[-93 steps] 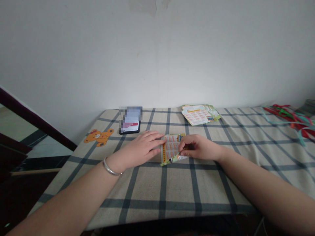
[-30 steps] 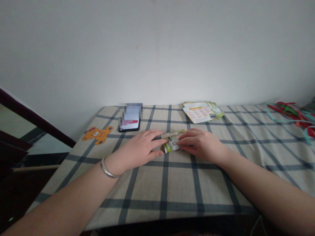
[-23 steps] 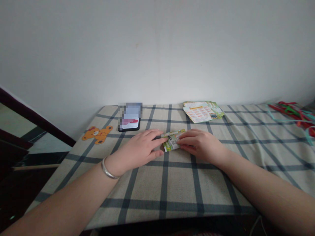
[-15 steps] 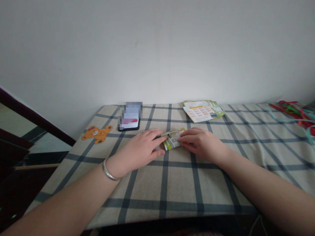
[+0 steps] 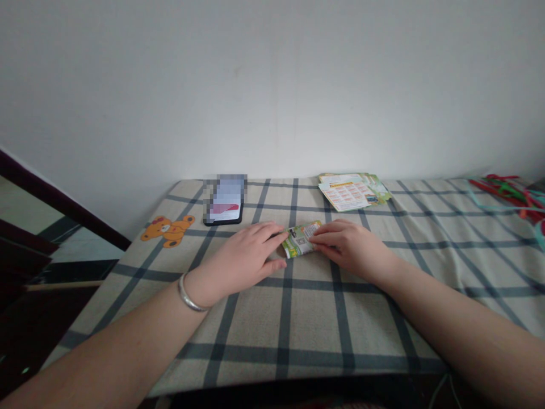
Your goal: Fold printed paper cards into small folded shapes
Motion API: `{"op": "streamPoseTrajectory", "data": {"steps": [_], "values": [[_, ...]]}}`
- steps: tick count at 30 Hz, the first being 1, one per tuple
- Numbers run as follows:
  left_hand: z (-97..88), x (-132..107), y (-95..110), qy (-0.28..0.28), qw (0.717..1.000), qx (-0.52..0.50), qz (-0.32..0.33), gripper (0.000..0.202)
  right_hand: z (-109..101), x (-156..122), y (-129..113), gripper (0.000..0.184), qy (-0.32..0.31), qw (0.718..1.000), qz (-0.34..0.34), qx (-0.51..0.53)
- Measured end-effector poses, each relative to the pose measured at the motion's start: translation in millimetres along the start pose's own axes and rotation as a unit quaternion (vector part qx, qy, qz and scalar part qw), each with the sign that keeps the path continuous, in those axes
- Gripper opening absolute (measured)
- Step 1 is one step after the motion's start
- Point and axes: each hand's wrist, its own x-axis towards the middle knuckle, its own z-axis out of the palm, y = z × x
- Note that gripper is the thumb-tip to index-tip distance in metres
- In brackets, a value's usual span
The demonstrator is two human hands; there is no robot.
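A small folded piece of printed paper (image 5: 300,241), green and white with a square code on it, lies on the checked tablecloth between my hands. My left hand (image 5: 249,249), with a silver bangle at the wrist, rests with fingers stretched out and thumb apart, its fingertips at the paper's left edge. Pinched on the right edge of the paper is my right hand (image 5: 351,247), thumb and fingers together. My fingers hide both ends of the paper.
Near the wall lies a phone (image 5: 225,200) with its screen lit, left of centre. A stack of printed leaflets (image 5: 347,193) is at the back right. An orange bear cutout (image 5: 167,230) lies on the left. Coloured strips (image 5: 508,193) lie at the far right.
The folded paper now shows more of its printed face, and the raised fold along its top looks flatter. My left fingertips have shifted slightly; my right hand still pinches the right edge.
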Motion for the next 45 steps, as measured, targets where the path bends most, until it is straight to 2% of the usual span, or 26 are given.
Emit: {"op": "streamPoseTrajectory", "data": {"steps": [18,45], "values": [[-2.0,1.0,-0.3,-0.013,1.0,-0.013,-0.003,0.048,0.8,-0.3,-2.1,0.019,0.0,1.0,0.021,-0.017],[2.8,1.5,1.5,0.018,1.0,-0.003,0.004,0.049,2.2,0.8,-0.8,0.022,0.003,0.999,0.031,-0.028]]}}
